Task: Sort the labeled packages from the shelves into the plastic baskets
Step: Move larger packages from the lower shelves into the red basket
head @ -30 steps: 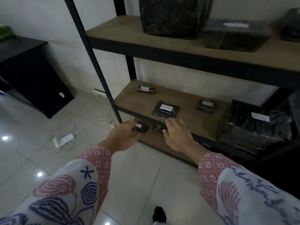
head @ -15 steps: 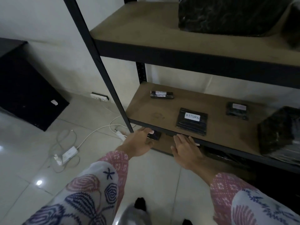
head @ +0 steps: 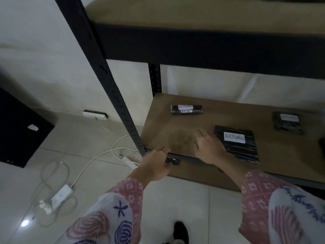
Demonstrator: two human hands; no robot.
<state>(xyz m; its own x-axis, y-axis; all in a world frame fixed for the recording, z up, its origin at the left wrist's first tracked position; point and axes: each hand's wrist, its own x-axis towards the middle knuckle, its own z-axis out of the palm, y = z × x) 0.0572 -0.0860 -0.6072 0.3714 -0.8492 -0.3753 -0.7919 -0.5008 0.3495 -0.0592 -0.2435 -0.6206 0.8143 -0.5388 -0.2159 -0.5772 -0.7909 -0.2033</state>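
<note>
1. At the far left a dark cabinet [head: 19, 131] stands against the wall; on the tiled floor [head: 184, 199] beside it lie a white power strip [head: 59, 198] and looping white cables [head: 98, 155]; a wall socket [head: 95, 115] sits low on the wall.
2. The black upright post [head: 112, 88] of the shelf unit slants down between the floor clutter and the middle shelf [head: 167, 131], meeting that shelf at its front left corner.
3. The left hand [head: 156, 164], just right of the post and below the shelf's front edge, grips a small dark package [head: 173, 161]; only its right end shows past the fingers, so its long axis cannot be told.
4. The right hand [head: 209, 148] rests over the shelf's front edge with fingers spread and loose, grasping nothing; its right side lies just beside the flat package.
5. A slim dark package [head: 186, 110] labelled RETURN lies further back on the shelf, long axis left to right.
6. The flat black package [head: 237, 145], also labelled RETURN, lies near the front edge, long axis running front to back, label facing up.
7. At the right, a smaller dark package [head: 288, 122] with a blurred white label lies well apart from the hands.
8. The upper shelf [head: 193, 16] overhangs everything.
</note>
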